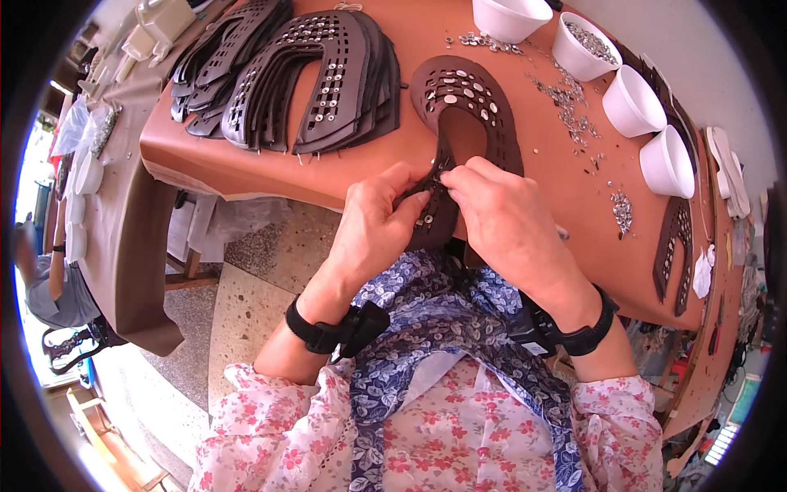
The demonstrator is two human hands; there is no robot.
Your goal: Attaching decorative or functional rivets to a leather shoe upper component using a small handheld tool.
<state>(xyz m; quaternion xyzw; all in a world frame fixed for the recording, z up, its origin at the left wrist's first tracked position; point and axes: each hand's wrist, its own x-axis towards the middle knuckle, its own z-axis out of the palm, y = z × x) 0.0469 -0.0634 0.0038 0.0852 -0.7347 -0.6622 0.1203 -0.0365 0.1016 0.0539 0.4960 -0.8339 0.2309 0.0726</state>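
Note:
A dark brown, U-shaped leather shoe upper lies at the table's near edge, its lower end hanging toward my lap. Rows of slots run along it, and silver studs fill many around its curve. My left hand grips its left arm, thumb on top beside a few studs. Close by, my right hand is closed in a pinch at the upper's inner edge, fingertips almost meeting the left ones. Whatever is between the right fingertips is too small and hidden to make out.
Stacked shoe uppers occupy the table's left part. Loose studs are scattered to the right, below several white bowls. Another upper lies near the right edge. A person sits at another table far left.

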